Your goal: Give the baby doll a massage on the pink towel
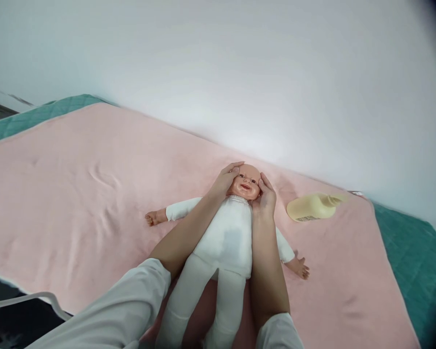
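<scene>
A baby doll (218, 242) with a white cloth body lies on its back, its legs toward me and its arms spread to both sides. My left hand (225, 180) cups one side of the doll's head (247, 180), fingers along the temple and forehead. On the other side my right hand (266, 196) holds the head near the cheek, fingertips at the temple. The doll's face shows between both hands. My palms hide the sides of the head. Both my forearms pass over the doll's body and arms.
A pale yellow pump bottle (310, 207) lies on its side to the right of the doll. Under everything is a pink blanket (76, 194), over a green quilted cover (410, 252). A white wall (218, 72) rises behind. At lower left runs a white tube (29, 296).
</scene>
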Tool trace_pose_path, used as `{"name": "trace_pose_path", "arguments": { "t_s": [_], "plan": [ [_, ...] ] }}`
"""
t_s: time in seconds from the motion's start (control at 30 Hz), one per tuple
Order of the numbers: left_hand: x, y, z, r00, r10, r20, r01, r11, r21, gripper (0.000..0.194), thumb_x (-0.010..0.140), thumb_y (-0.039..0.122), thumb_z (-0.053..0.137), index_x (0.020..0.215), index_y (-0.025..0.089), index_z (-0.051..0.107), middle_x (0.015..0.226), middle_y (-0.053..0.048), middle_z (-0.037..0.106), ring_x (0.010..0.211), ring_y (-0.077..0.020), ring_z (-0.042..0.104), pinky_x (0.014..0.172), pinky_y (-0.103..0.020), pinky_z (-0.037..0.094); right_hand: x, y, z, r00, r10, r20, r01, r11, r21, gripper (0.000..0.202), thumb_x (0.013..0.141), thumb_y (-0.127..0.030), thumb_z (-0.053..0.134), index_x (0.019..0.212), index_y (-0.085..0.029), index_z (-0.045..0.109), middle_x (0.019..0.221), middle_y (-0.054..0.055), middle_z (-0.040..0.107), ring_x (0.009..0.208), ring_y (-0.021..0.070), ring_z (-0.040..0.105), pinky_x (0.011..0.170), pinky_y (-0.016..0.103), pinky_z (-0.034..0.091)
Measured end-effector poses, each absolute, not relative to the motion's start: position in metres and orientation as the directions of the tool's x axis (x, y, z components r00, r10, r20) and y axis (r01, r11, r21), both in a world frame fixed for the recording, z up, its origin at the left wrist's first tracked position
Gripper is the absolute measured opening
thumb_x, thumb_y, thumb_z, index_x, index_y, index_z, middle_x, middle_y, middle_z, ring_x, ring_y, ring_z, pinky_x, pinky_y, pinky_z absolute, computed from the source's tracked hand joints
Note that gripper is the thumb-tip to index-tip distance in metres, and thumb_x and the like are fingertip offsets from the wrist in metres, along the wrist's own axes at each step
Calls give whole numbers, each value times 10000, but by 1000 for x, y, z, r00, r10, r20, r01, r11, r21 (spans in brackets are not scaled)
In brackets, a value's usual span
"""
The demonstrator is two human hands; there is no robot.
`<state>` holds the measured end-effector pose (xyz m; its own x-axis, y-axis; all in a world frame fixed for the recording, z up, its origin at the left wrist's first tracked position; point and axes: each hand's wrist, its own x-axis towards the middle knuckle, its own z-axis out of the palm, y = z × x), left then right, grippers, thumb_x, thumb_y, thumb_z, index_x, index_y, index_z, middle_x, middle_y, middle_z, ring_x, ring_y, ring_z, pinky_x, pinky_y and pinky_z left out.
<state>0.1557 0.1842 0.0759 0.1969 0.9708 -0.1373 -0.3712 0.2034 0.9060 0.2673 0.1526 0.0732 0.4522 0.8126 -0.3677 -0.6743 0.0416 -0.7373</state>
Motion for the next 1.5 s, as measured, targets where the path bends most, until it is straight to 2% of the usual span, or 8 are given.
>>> {"name": "trace_pose_path", "arguments": {
  "t_s": [0.17,0.27,0.4,0.53,0.67,1.07,1.3,1.5],
  "plan": [
    [156,188,70,190,973,-134,-374,198,906,347,857,239,487,1166,182,636,1261,-92,602,1127,-220,583,960,-347,476,267,152,73,463,804,-372,-665,38,-746,394,730,-117,621,1123,-146,613,925,68,722,813,201,702,832,451,580],
    [156,186,73,192,976,-108,-355,171,919,339,855,316,556,1160,187,627,1251,-97,609,1122,-227,589,953,-348,484,265,152,72,477,812,-337,-654,72,-753,366,707,-194,707,1063,-147,634,902,57,723,837,210,699,827,442,587],
    [155,182,79,199,976,-92,-290,149,945,434,832,413,630,1204,193,593,1226,-110,617,1091,-223,606,936,-346,495,264,152,69,484,835,-263,-610,106,-785,479,612,-276,827,1034,-147,639,992,77,711,920,227,685,870,442,570],
    [155,180,81,186,977,-104,-264,152,953,488,780,375,700,1208,170,587,1245,-130,595,1078,-219,610,926,-330,497,264,152,64,504,837,-214,-572,138,-808,559,555,-254,862,1052,-149,629,1112,87,673,1000,220,663,914,410,549],
    [155,180,80,198,973,-117,-253,165,953,493,763,339,711,1210,176,580,1172,-121,612,990,-213,638,857,-331,528,265,153,60,506,839,-200,-543,129,-830,606,542,-226,857,1095,-156,619,1110,81,664,993,221,663,911,411,549],
    [156,181,78,191,977,-94,-217,136,967,409,799,348,659,1172,191,598,1163,-101,623,1007,-201,625,865,-317,519,263,155,60,546,809,-216,-523,128,-843,507,592,-249,815,1060,-162,642,1086,69,677,968,200,667,904,391,548],
    [157,183,75,160,982,-99,-253,137,958,352,836,346,601,1153,195,624,1186,-88,632,1050,-200,610,914,-320,494,264,153,66,487,823,-292,-612,83,-786,419,679,-226,727,1083,-156,641,951,66,712,872,214,691,869,466,556],
    [157,188,71,186,974,-131,-335,188,923,343,867,269,512,1180,195,630,1242,-86,610,1088,-202,599,914,-321,498,268,153,70,460,817,-347,-662,55,-747,400,711,-158,659,1110,-157,632,982,87,712,867,228,696,862,507,551]
  ]
}}
